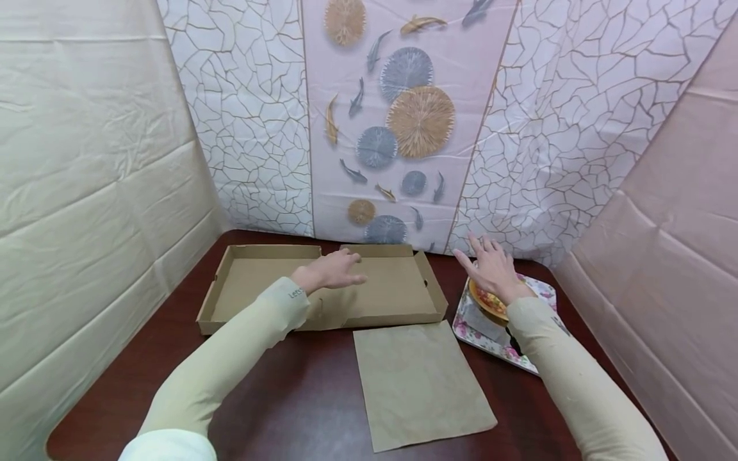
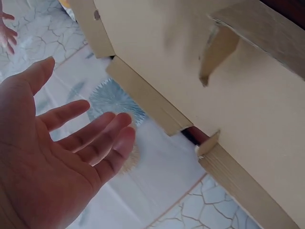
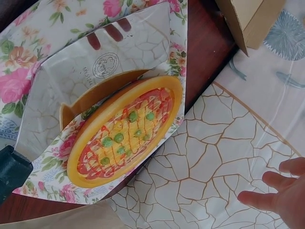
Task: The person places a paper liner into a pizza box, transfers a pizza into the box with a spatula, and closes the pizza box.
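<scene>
My left hand [image 1: 331,270] hovers over the middle of an unfolded cardboard pizza box [image 1: 394,282], its fingers extended and holding nothing. In the left wrist view that palm [image 2: 45,176] faces the camera beside the box's side flaps. Over the floral tray [image 1: 546,291] at the right, my right hand [image 1: 494,269] is spread, with nothing held. Below it lies a pizza [image 3: 125,136] with a raised yellow crust, red and yellow topping and green dots. Next to the pizza, a shiny metal turner [image 3: 138,45] with a dark handle [image 3: 13,169] rests on the tray. My right hand partly covers the pizza in the head view.
A square of brown paper [image 1: 423,384] lies on the dark red wooden table [image 1: 288,390], in front of the box. Patterned cloth [image 1: 380,186] hangs along the back, and plain cream cloth walls [image 1: 86,192] stand on both sides.
</scene>
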`<action>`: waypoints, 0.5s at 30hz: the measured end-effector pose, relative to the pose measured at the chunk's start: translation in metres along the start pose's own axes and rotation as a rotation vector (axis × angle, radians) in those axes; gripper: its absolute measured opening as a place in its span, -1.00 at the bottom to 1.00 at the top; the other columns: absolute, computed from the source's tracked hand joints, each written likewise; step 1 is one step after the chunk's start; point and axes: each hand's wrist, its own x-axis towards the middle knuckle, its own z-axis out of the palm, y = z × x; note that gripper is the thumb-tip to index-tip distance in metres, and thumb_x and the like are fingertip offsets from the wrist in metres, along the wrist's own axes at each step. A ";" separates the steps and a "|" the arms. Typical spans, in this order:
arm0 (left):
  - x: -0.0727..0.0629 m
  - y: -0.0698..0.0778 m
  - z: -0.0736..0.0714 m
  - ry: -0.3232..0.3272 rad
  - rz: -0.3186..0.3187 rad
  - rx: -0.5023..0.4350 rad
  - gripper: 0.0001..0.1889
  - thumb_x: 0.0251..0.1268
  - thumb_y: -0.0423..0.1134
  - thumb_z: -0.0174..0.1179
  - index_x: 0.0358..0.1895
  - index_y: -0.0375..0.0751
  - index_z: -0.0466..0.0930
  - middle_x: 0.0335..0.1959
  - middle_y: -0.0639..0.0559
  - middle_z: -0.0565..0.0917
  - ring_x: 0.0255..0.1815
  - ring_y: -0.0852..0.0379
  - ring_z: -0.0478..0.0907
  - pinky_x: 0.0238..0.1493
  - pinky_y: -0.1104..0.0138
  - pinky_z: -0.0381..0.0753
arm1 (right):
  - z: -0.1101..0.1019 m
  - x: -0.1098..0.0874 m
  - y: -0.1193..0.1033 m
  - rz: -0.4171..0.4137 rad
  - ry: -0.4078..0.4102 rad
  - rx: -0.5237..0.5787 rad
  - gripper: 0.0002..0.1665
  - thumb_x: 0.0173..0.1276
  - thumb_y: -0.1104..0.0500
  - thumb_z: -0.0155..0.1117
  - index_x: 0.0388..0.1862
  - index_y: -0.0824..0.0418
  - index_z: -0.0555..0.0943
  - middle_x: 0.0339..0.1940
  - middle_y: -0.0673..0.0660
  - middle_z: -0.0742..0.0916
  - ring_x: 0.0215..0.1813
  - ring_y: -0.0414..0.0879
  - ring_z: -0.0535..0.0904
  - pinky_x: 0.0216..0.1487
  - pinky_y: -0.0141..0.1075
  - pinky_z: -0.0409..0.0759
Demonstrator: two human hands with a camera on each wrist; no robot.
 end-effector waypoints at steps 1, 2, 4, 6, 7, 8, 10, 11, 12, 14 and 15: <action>0.000 0.002 0.000 -0.011 0.004 0.003 -0.35 0.39 0.16 0.01 0.39 -0.17 0.31 0.39 -0.21 0.37 0.37 -0.14 0.37 0.33 0.00 0.40 | 0.000 0.000 0.000 0.000 -0.002 0.000 -0.09 0.47 -0.40 -0.37 0.59 0.12 -0.05 0.52 0.49 0.13 0.49 0.44 0.01 0.28 0.46 0.08; 0.001 0.004 0.000 -0.020 0.010 0.005 -0.36 0.40 0.16 0.01 0.39 -0.17 0.32 0.38 -0.19 0.39 0.38 -0.12 0.36 0.34 0.01 0.39 | -0.001 0.001 -0.001 -0.001 -0.003 -0.001 -0.09 0.48 -0.39 -0.36 0.59 0.11 -0.06 0.52 0.49 0.13 0.49 0.44 0.01 0.28 0.46 0.08; 0.002 0.008 -0.001 -0.039 0.017 0.011 -0.37 0.39 0.15 0.03 0.38 -0.16 0.34 0.38 -0.15 0.41 0.40 -0.10 0.35 0.35 0.03 0.39 | -0.001 0.001 -0.001 0.000 -0.003 0.000 -0.10 0.48 -0.39 -0.35 0.59 0.11 -0.06 0.52 0.49 0.13 0.49 0.44 0.01 0.28 0.45 0.09; 0.002 0.013 -0.001 -0.050 0.031 0.021 -0.40 0.38 0.11 0.06 0.35 -0.16 0.37 0.34 -0.14 0.45 0.37 -0.09 0.38 0.33 0.05 0.42 | -0.001 0.001 -0.001 0.000 -0.001 0.000 -0.10 0.48 -0.38 -0.34 0.59 0.11 -0.06 0.52 0.49 0.13 0.49 0.44 0.01 0.28 0.46 0.08; 0.002 0.016 -0.002 -0.055 0.036 0.022 -0.42 0.37 0.09 0.08 0.33 -0.17 0.39 0.32 -0.13 0.47 0.34 -0.08 0.41 0.30 0.06 0.44 | -0.001 0.001 -0.001 0.001 0.002 0.002 -0.10 0.48 -0.38 -0.34 0.59 0.11 -0.05 0.51 0.48 0.14 0.49 0.43 0.02 0.28 0.46 0.09; 0.002 0.019 -0.002 -0.058 0.043 0.028 -0.43 0.35 0.07 0.11 0.31 -0.18 0.41 0.29 -0.13 0.50 0.31 -0.07 0.44 0.27 0.07 0.47 | -0.001 0.001 -0.001 0.000 0.006 0.005 -0.11 0.48 -0.38 -0.33 0.59 0.11 -0.05 0.51 0.49 0.14 0.49 0.43 0.02 0.28 0.46 0.09; 0.001 0.025 -0.003 -0.064 0.051 0.045 -0.46 0.32 0.04 0.15 0.26 -0.18 0.45 0.24 -0.11 0.54 0.25 -0.06 0.49 0.20 0.08 0.53 | -0.001 0.001 -0.001 -0.004 0.014 0.011 -0.11 0.48 -0.38 -0.32 0.59 0.11 -0.04 0.51 0.49 0.14 0.49 0.44 0.03 0.28 0.46 0.08; 0.001 0.027 -0.004 -0.068 0.054 0.053 -0.48 0.32 0.03 0.16 0.24 -0.18 0.47 0.21 -0.11 0.56 0.23 -0.05 0.51 0.17 0.10 0.55 | -0.002 0.001 -0.001 -0.005 0.017 0.014 -0.11 0.48 -0.37 -0.32 0.59 0.11 -0.04 0.51 0.49 0.14 0.49 0.44 0.03 0.27 0.47 0.08; 0.001 0.030 -0.004 -0.072 0.058 0.058 -0.51 0.31 0.02 0.17 0.21 -0.18 0.48 0.19 -0.11 0.58 0.20 -0.05 0.53 0.14 0.10 0.56 | -0.002 0.001 -0.002 -0.006 0.018 0.016 -0.11 0.48 -0.37 -0.31 0.59 0.10 -0.04 0.51 0.49 0.14 0.49 0.44 0.03 0.28 0.46 0.08; 0.000 0.034 -0.004 -0.083 0.074 0.071 -0.54 0.31 -0.01 0.19 0.17 -0.20 0.50 0.16 -0.13 0.60 0.15 -0.05 0.56 0.11 0.12 0.57 | -0.002 0.000 -0.003 -0.011 0.019 0.014 -0.11 0.49 -0.36 -0.30 0.59 0.12 -0.03 0.51 0.48 0.15 0.49 0.44 0.04 0.27 0.46 0.10; -0.001 0.036 -0.003 -0.089 0.083 0.077 -0.56 0.31 -0.03 0.20 0.14 -0.21 0.52 0.14 -0.14 0.61 0.12 -0.04 0.58 0.10 0.14 0.58 | -0.002 -0.001 -0.003 -0.010 0.016 0.013 -0.12 0.49 -0.35 -0.29 0.59 0.12 -0.03 0.51 0.48 0.15 0.48 0.44 0.04 0.27 0.46 0.11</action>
